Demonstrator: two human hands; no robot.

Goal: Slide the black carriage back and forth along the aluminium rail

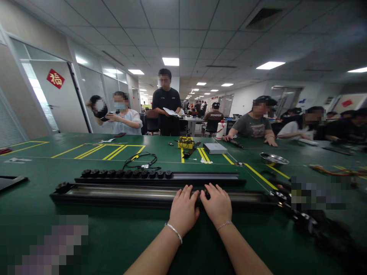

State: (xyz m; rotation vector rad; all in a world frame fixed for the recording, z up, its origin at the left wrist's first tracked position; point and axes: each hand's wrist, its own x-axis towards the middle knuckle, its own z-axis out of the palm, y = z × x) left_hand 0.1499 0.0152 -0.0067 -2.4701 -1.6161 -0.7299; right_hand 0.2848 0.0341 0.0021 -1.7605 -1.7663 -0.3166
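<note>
A long black tray [120, 194] with a shiny metal inner strip lies across the table before me. My left hand [183, 212] rests over its near edge, fingers stretched forward. Close on its right, my right hand [218, 206] bends its thumb and forefinger around a small black part [207, 193], mostly hidden by the fingers. Just behind lies a second long black tray [209, 177], whose left portion carries a row of several black round parts [127, 173]. Another black part [61, 186] sits at the left end of the front tray.
Black cables [143, 156], a yellow box [185, 142], a grey box [214, 148] and a metal bowl [274, 158] stand farther back on the green table [137, 240]. Dark cabled equipment [309, 217] lies at right. Several people are around the table's far side.
</note>
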